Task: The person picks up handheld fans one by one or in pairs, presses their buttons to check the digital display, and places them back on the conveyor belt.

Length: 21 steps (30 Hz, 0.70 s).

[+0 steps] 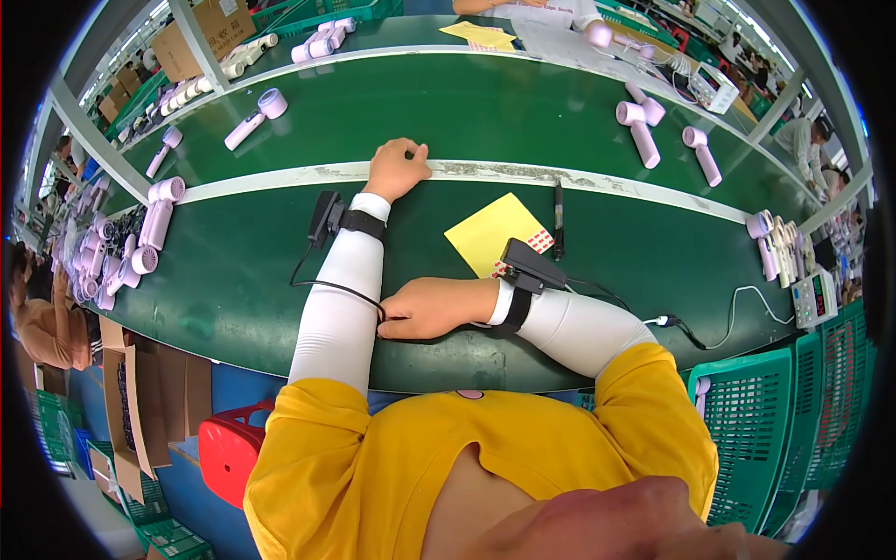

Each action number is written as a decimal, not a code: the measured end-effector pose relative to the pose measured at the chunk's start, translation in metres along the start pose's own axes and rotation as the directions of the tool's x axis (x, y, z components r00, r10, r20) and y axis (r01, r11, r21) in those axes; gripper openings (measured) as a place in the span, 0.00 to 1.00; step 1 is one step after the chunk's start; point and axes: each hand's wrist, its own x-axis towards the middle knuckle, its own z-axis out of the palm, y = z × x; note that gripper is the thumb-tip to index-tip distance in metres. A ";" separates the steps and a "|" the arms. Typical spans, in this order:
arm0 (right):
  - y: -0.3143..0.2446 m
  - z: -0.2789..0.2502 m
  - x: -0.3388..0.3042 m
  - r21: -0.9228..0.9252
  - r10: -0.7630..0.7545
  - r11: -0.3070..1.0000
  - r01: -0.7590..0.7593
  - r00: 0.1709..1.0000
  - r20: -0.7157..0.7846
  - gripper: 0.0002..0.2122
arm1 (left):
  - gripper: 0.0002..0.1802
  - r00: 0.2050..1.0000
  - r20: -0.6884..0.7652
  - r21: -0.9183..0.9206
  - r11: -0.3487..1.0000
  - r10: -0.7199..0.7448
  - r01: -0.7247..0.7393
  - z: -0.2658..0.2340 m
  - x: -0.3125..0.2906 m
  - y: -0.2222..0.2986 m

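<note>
My left hand (399, 168) rests at the white rail (523, 172) along the far side of my green bench. Its fingers are curled in toward the thumb, and nothing shows in them. My right hand (439, 306) lies across in front of me, beside my left forearm. Its thumb and fingertips pinch a black cable (342, 286) that loops over the white left sleeve from a black strapped-on device (325, 218). A similar device (532, 265) sits on my right wrist. Beyond that wrist lie a yellow sheet (495, 229) and a black pen (558, 219).
Lilac handheld fans crowd the bench's left end (117, 252); more stand at its right end (767, 245). Several lie on the green surface (373, 103) past the rail. A small meter (815, 299) with a white cable, green crates (747, 401) and a red stool (229, 453) are nearby.
</note>
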 end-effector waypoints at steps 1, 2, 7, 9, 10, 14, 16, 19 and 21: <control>0.000 0.000 0.000 0.000 -0.003 1.000 0.003 1.000 -0.004 0.13 | 0.12 1.000 0.002 -0.007 1.000 -0.022 0.022 0.000 0.001 0.001; 0.001 0.000 0.000 0.000 -0.007 1.000 0.007 1.000 -0.007 0.13 | 0.12 1.000 0.002 -0.008 1.000 -0.025 0.025 -0.002 0.001 0.001; -0.001 -0.002 -0.001 0.022 -0.019 1.000 0.020 1.000 -0.011 0.14 | 0.14 0.992 0.105 -0.084 0.993 -0.073 0.082 -0.009 0.002 0.000; -0.001 -0.002 -0.001 0.019 -0.019 1.000 0.019 1.000 -0.010 0.14 | 0.14 0.986 0.124 -0.147 0.980 -0.116 0.134 -0.011 0.001 0.000; -0.002 -0.002 -0.001 0.017 -0.019 1.000 0.019 1.000 -0.008 0.14 | 0.14 0.986 0.124 -0.148 0.980 -0.116 0.134 -0.010 0.001 0.000; 0.000 -0.002 -0.001 0.004 -0.011 1.000 0.011 1.000 -0.004 0.14 | 0.14 0.985 0.114 -0.153 0.978 -0.126 0.143 -0.007 0.000 -0.001; 0.000 -0.002 0.000 0.001 -0.005 1.000 0.005 1.000 -0.002 0.14 | 0.13 0.999 0.006 -0.014 0.999 -0.048 0.048 -0.001 0.000 0.003; 0.001 -0.001 0.000 0.033 -0.031 0.999 0.032 0.999 -0.026 0.14 | 0.12 1.000 -0.017 0.046 0.999 0.001 0.000 0.000 -0.001 0.001; -0.001 -0.001 -0.001 0.029 -0.024 0.999 0.025 1.000 -0.018 0.14 | 0.11 0.999 0.032 0.020 1.000 0.017 -0.017 -0.001 -0.001 -0.001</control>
